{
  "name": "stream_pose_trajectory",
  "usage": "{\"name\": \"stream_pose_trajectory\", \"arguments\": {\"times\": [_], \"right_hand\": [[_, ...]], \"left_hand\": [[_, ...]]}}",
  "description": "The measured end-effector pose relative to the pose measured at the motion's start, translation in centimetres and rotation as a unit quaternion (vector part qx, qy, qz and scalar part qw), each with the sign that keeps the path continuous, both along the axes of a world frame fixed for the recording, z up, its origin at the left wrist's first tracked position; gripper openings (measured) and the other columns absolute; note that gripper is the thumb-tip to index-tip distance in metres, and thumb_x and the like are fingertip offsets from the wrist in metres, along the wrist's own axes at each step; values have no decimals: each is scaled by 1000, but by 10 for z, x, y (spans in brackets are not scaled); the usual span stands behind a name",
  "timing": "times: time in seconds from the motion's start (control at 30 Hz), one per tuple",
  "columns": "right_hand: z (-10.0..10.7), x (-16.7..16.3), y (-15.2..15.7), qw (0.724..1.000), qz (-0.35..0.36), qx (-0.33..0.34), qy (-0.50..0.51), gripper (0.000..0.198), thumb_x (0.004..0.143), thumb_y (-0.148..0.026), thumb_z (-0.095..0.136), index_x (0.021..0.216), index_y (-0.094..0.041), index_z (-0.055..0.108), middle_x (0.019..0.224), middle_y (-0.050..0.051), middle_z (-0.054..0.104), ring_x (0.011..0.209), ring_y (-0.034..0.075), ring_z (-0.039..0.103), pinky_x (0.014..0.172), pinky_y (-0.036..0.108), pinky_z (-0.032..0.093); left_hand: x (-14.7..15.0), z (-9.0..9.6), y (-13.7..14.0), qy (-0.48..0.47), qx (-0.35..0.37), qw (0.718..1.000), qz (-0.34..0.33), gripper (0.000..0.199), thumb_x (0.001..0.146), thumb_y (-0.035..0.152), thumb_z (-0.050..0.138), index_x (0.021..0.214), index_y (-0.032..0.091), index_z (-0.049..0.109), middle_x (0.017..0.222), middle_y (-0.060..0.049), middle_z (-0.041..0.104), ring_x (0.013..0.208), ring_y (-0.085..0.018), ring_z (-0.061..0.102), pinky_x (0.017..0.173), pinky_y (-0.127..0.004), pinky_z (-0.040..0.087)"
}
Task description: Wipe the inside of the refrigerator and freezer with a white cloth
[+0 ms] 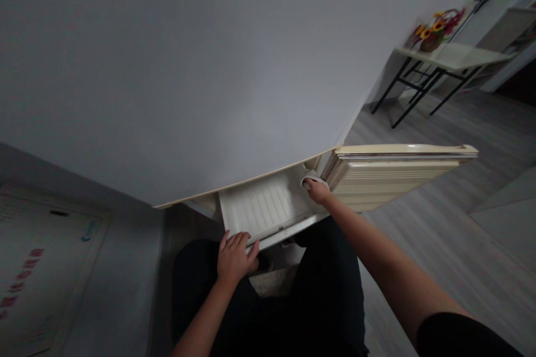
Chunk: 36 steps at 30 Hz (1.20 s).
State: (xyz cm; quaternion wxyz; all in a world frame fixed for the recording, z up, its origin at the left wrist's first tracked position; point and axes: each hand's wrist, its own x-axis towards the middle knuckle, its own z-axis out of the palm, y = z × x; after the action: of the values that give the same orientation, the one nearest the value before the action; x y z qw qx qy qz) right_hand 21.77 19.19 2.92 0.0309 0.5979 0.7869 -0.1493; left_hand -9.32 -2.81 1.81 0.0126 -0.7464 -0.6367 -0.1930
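I can't read a single word on my feed: the white board (67,262) at lower left carries a slanting row of red characters (22,283), too blurred for me to make out, a small blue mark (89,231) near its right edge, equally illegible, and faint writing toward the top that I cannot decipher

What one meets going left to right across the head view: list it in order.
White panel with red lettering → left hand → right hand with a white cloth → open cream door.
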Motion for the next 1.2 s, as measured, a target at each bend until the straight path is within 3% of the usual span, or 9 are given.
{"name": "stream_pose_trajectory", "arguments": {"times": [0.17, 0.47, 0.77, 1.2], "right_hand": [[3, 1, -2, 1000, 9, 15, 11, 50, 93, -22, 53, 142, -19, 54, 128, 13, 67, 116, 27, 65, 102, 35, 48], [7, 1, -6, 999, 14, 27, 22, 48, 92, -24, 53, 140, -18, 56, 132, 13, 65, 118, 26, 63, 103, 32, 46], [10, -1, -8, 999, 5, 29, 13, 47, 93, -25, 52, 139, -19, 58, 129, 12, 67, 116, 25, 64, 102, 32, 47], [2, -2, -6, 999, -4, 36, 10, 46, 92, -25, 51, 138, -20, 59, 125, 13, 68, 113, 27, 66, 100, 35, 48]], "left_hand": [[-2, -5, 1, -2, 31, 1000, 0, 28, 97, 44, 53, 97, 21, 68, 109, -9, 76, 98, -28, 72, 112, -51, 36], [-2, -3, 2, 0, 20, 1000, -1, 27, 95, 45, 54, 95, 23, 71, 111, -9, 76, 103, -29, 71, 112, -52, 38], [-2, -2, 2, 50, 37, 998, -2, 30, 95, 45, 54, 92, 20, 71, 121, -13, 73, 123, -36, 62, 111, -55, 40], [-2, -4, 0, 52, 43, 998, 5, 28, 95, 44, 56, 94, 20, 71, 121, -12, 73, 123, -35, 63, 111, -55, 40]]}}
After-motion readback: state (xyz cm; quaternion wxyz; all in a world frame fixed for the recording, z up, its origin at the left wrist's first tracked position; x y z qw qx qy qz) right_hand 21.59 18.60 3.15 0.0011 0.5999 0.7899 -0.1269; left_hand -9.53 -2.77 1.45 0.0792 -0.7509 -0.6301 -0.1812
